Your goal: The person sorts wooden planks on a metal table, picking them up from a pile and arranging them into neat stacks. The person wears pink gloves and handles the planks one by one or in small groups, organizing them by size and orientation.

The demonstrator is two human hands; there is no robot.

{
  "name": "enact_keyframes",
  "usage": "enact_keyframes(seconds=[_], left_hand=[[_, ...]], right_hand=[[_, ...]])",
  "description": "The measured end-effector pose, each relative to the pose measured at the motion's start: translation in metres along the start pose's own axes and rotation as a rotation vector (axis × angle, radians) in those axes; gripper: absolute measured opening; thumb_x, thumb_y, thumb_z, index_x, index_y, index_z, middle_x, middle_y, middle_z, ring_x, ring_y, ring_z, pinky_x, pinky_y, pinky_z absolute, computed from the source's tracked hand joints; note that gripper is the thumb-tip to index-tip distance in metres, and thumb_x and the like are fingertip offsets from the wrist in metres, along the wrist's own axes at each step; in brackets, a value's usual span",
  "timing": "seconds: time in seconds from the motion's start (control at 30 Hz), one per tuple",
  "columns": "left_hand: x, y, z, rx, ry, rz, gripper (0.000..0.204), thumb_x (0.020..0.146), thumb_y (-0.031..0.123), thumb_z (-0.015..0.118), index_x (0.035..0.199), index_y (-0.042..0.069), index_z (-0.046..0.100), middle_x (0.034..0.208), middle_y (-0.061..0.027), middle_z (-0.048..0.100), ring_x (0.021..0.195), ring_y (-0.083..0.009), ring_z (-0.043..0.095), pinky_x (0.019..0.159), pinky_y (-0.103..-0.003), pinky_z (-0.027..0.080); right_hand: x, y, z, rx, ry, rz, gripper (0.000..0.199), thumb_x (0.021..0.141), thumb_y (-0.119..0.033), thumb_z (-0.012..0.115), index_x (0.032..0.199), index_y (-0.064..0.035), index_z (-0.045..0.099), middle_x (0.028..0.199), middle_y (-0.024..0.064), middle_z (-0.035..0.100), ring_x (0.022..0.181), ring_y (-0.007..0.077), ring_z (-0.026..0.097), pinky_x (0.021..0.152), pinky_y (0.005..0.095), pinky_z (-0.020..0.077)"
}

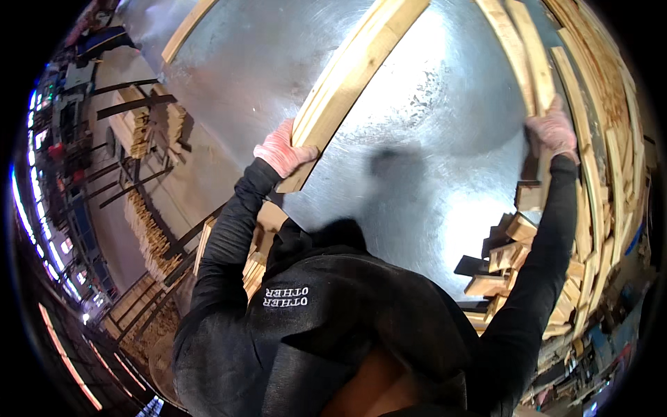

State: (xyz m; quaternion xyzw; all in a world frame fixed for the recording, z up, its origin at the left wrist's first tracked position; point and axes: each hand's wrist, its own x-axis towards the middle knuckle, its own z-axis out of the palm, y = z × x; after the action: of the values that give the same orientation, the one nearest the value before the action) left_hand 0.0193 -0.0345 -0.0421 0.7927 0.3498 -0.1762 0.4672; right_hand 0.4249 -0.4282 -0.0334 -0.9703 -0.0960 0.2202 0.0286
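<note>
1. My left hand (285, 149) is closed around the near end of the stacked planks (358, 80), thumb across the upper face; they slant away over the shiny metal counter (479, 142).
2. My right hand (554, 132) is partly curled, touching the near ends of two pale planks (524, 52) at the counter's right; I cannot tell how firmly it grips.
3. White lettering shows on my black top (375, 292); I can make out none on the wood.
4. Short offcuts (507, 257) lie heaped beside my right sleeve (538, 271), which hides part of them.
5. Long boards (601, 76) line the far right.
6. Wood stacks (149, 233) sit among dark bars to my left.
</note>
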Motion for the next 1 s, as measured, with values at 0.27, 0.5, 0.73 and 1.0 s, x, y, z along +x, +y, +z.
enact_keyframes(seconds=[0.27, 0.5, 0.73, 1.0], left_hand=[[-0.019, -0.006, -0.018, -0.478, -0.088, 0.098, 0.060, 0.073, 0.012, 0.074, 0.127, -0.004, 0.052, 0.107, -0.0105, 0.066, 0.093, -0.0172, 0.062, 0.085, -0.032, 0.052], [-0.032, -0.035, -0.041, 0.460, 0.152, -0.010, 0.076, 0.075, 0.036, 0.076, 0.134, 0.001, 0.042, 0.118, -0.0217, 0.063, 0.105, -0.0338, 0.063, 0.092, -0.044, 0.049], [-0.073, 0.021, -0.028, -0.162, 0.406, 0.692, 0.104, 0.075, 0.052, 0.078, 0.146, -0.006, 0.029, 0.136, -0.0287, 0.048, 0.130, -0.0411, 0.045, 0.107, -0.046, 0.039], [-0.091, 0.061, 0.030, -0.563, -0.778, 0.572, 0.060, 0.078, 0.032, 0.082, 0.124, 0.000, 0.059, 0.109, -0.0063, 0.068, 0.096, -0.0128, 0.060, 0.090, -0.030, 0.048]], right_hand=[[-0.162, -0.064, -0.011, -0.136, -0.058, -0.034, 0.113, 0.071, -0.029, 0.081, 0.155, -0.0077, 0.008, 0.143, 0.0268, 0.044, 0.127, 0.0400, 0.050, 0.110, 0.0405, 0.0408], [-0.274, -0.078, -0.187, 0.646, 0.577, -0.555, 0.057, 0.080, -0.030, 0.079, 0.123, -0.0032, 0.052, 0.104, 0.0060, 0.061, 0.091, 0.0178, 0.060, 0.084, 0.0343, 0.0519], [-0.288, -0.039, -0.253, 1.563, 0.593, -0.643, 0.052, 0.092, -0.041, 0.057, 0.127, -0.0018, 0.054, 0.118, 0.0163, 0.062, 0.115, 0.0276, 0.057, 0.103, 0.0402, 0.0439], [-0.214, -0.102, -0.048, 1.942, 0.121, -0.410, 0.064, 0.090, -0.047, 0.066, 0.124, 0.0053, 0.052, 0.109, 0.0195, 0.066, 0.100, 0.0273, 0.068, 0.090, 0.0376, 0.0581]])
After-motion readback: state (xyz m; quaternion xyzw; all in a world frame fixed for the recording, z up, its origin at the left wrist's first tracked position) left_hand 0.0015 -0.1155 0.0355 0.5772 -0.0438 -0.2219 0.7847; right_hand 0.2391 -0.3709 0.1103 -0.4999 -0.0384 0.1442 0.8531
